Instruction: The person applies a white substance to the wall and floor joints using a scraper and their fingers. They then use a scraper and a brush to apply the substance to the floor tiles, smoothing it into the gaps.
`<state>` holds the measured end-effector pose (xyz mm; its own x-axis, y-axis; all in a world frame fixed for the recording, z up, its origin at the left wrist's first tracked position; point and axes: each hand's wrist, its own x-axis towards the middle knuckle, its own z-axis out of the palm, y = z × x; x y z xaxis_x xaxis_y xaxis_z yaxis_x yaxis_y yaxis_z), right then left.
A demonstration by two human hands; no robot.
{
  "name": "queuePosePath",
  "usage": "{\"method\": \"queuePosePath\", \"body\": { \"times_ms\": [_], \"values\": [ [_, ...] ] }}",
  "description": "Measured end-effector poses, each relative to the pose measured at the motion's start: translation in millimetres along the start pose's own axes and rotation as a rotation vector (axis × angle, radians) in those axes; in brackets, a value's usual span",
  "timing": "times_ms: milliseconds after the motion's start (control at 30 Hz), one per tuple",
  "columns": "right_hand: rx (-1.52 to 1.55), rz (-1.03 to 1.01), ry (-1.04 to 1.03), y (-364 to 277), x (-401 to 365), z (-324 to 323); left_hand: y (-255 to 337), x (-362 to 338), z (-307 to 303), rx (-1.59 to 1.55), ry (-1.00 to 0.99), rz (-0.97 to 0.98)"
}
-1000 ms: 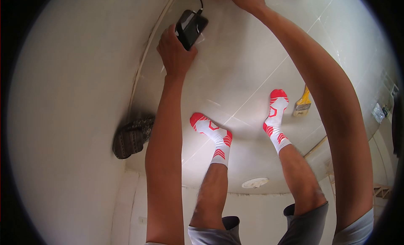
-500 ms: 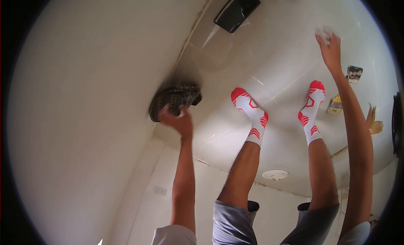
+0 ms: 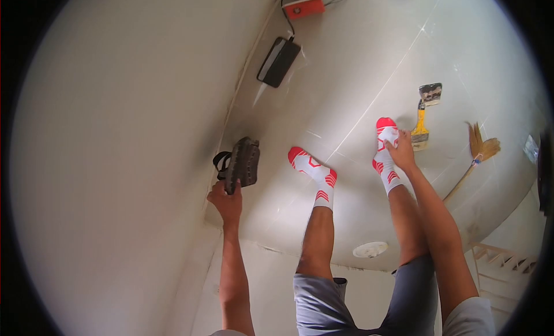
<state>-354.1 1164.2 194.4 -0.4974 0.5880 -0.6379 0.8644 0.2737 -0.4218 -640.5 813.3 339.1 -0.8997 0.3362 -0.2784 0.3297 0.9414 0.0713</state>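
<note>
My left hand (image 3: 227, 202) pinches a dark patterned sandal (image 3: 242, 163) by its near end, thumb on top. The sandal is tipped on its side against the floor near the wall, a black strap (image 3: 221, 163) sticking out to its left. My right hand (image 3: 404, 154) is closed at the outer side of my right foot, its thumb across the white and red sock (image 3: 385, 128); the other fingertips are partly hidden. A matching sock (image 3: 314, 168) covers my left foot, which rests on the floor between the sandal and my right foot.
A phone (image 3: 279, 62) on a cable lies by the wall, below a red box (image 3: 304, 8). Right of my feet lie a yellow-handled paintbrush (image 3: 420, 119), a dark-stained brush head or scraper (image 3: 430, 93) and a straw hand broom (image 3: 482, 145). A round white cover (image 3: 370, 249) is behind my legs.
My left hand has closed on the sandal, which has turned onto its side. My right hand has come down from out in front to my right foot. The camera view has shifted.
</note>
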Motion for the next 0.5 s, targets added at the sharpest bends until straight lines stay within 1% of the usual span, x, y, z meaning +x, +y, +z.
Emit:
{"method": "queuePosePath", "body": {
  "times_ms": [33,100,133,200,267,333,433,500],
  "values": [
    [0.008,-0.003,-0.026,4.0,-3.9,-2.6,18.9,3.3,-6.0,-0.005,0.009,0.011],
    [0.021,0.022,-0.008,8.2,-11.2,-12.3,51.1,12.6,-14.4,-0.252,0.020,-0.002],
    [0.028,0.016,-0.005,8.0,-13.8,-18.8,64.1,21.7,-14.0,-0.286,0.018,0.000],
    [0.042,0.006,0.005,4.3,-15.6,-32.2,92.8,46.9,-7.6,-0.297,0.075,0.090],
    [0.078,0.065,-0.012,-1.6,-15.3,-50.3,136.0,74.7,-8.8,-0.504,0.014,0.006],
    [0.099,0.039,0.032,4.1,-12.1,-57.4,164.8,100.7,2.3,-0.519,-0.007,0.045],
    [0.110,0.014,0.089,13.8,-5.7,-62.5,197.4,138.1,21.8,-0.488,0.042,0.094],
    [0.101,0.018,0.113,18.3,-3.0,-69.6,210.9,161.4,26.9,-0.452,0.149,0.120]
  ]
}}
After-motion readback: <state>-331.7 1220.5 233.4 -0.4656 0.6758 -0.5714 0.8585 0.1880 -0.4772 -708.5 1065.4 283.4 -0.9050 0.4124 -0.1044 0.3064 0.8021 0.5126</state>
